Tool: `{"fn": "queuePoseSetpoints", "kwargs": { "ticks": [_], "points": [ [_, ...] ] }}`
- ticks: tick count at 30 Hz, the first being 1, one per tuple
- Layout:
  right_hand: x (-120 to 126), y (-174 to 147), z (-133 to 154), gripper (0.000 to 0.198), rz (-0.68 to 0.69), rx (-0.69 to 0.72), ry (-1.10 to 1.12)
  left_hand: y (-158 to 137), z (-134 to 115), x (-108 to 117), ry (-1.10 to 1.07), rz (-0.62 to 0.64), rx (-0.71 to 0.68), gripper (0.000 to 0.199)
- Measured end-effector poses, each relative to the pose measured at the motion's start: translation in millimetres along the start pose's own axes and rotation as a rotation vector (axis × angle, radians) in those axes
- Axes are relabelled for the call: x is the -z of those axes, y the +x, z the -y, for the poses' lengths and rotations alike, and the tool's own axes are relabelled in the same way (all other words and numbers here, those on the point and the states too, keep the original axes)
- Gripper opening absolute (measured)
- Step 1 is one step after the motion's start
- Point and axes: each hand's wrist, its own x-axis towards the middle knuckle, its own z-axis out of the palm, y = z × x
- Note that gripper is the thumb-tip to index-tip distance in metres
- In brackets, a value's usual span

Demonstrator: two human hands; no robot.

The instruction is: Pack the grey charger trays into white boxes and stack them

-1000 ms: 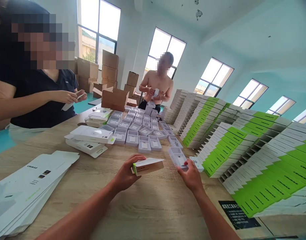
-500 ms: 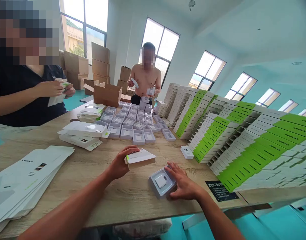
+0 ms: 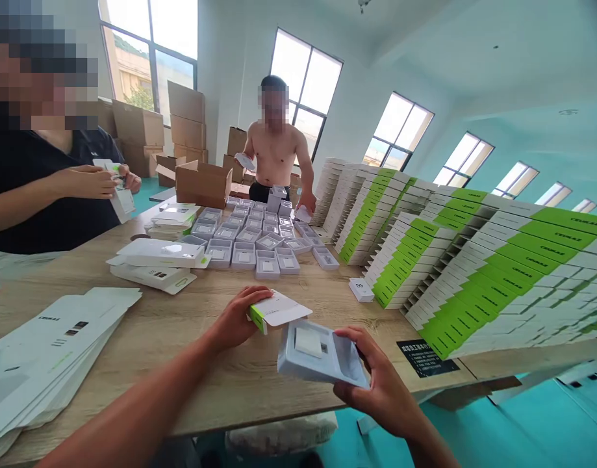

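My left hand [image 3: 242,314] is closed around a white and green carton [image 3: 281,309], whose flap end points to the right. Held by its right end in my right hand [image 3: 371,367] is a pale plastic tray [image 3: 286,364], tilted, with a small white square piece [image 3: 308,342] in one compartment. The tray's left end is close to the carton's flap; whether they touch I cannot tell. Beyond my hands, several similar filled trays [image 3: 243,255] stand in rows on the wooden table [image 3: 220,370].
Tall stacks of green and white cartons [image 3: 493,276] line the right side. Flat carton blanks [image 3: 59,351] lie at the left, near folded cartons [image 3: 156,255]. One person [image 3: 54,188] at the left holds a carton; another [image 3: 276,153] stands across the table beside an open cardboard box [image 3: 203,185].
My right hand has lifted the tray off the table and tilted it toward the carton. The carton has turned slightly in my left hand. The person across has reached down toward the trays.
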Motion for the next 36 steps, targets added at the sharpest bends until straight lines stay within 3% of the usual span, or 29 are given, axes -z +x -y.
{"fn": "queuePoseSetpoints", "kwargs": {
  "ticks": [4,8,11,13,16,20,22,25,29,32,36],
  "points": [
    [-10,1,23,0.053,-0.178,-0.052,-0.119,0,-4,0,0.03,-0.004,-0.005,0.049],
    [-48,14,25,0.053,-0.387,-0.025,-0.16,0,-10,1,0.028,-0.026,0.006,0.051],
    [-82,29,26,0.068,-0.52,0.016,-0.127,-1,-14,1,-0.022,-0.02,0.027,0.051],
    [-97,37,28,0.09,-0.551,0.057,-0.068,-1,-16,1,-0.076,-0.004,0.058,0.047],
    [-101,41,27,0.109,-0.512,0.131,0.064,-4,-23,2,-0.196,0.071,0.125,0.041],
    [-88,40,12,0.089,-0.295,0.177,0.28,-7,-43,1,-0.385,0.282,0.189,0.04],
    [-83,39,4,0.082,-0.263,0.174,0.362,-8,-54,-2,-0.516,0.359,0.223,0.047],
    [-78,37,-6,0.079,-0.333,0.179,0.419,-13,-69,-8,-0.679,0.249,0.315,0.06],
    [-73,29,-17,0.055,-0.302,0.249,0.425,-34,-82,-14,-0.607,-0.039,0.358,0.062],
    [-69,23,-22,0.042,-0.23,0.327,0.379,-54,-89,-14,-0.461,-0.085,0.316,0.052],
    [-63,18,-25,0.03,-0.19,0.442,0.232,-63,-99,-2,-0.157,-0.028,0.131,0.031]
  ]
}}
